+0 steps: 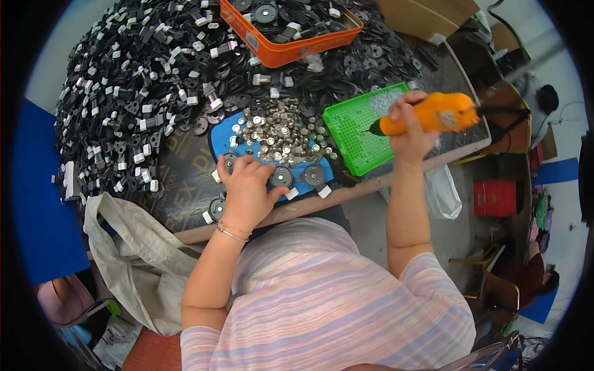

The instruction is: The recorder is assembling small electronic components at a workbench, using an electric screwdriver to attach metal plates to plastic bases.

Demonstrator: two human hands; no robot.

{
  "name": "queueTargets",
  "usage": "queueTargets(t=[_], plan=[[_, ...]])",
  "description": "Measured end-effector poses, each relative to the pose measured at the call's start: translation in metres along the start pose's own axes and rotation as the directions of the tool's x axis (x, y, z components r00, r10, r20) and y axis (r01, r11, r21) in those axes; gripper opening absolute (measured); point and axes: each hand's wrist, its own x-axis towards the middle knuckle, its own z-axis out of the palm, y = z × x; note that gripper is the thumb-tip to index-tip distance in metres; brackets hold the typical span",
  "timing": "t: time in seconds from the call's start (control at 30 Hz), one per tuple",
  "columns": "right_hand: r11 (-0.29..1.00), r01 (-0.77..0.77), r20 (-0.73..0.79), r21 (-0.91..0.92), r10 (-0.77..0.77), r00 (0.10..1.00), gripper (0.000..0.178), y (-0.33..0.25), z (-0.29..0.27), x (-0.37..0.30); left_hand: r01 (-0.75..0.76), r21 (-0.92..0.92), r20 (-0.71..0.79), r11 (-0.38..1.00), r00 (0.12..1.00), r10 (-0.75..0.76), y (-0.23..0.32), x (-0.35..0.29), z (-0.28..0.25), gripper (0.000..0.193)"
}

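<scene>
My right hand [409, 127] grips an orange electric screwdriver [433, 114], its tip pointing left over a green perforated tray [359, 133] of small screws. My left hand [246, 188] rests palm down on a blue mat [218, 139], fingers on a round black disc part. Two more black discs with silver centres [283, 177] [314, 175] lie beside it on the mat. A heap of small silver round pieces [278, 133] covers the mat's far half.
A big pile of black and white plastic parts [136, 80] fills the table's left and back. An orange bin [291, 28] of black discs stands at the back. A white sack [142, 247] hangs at the table's left edge. A red box [495, 198] sits on the floor right.
</scene>
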Motion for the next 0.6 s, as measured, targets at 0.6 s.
queueTargets(t=[0.6], plan=[[0.992,-0.114,0.529,-0.059,0.128,0.839,0.020,-0.002,0.108,-0.060,-0.057,0.000,-0.058,0.998,0.997,0.057,-0.003,-0.002,0.003,0.039]])
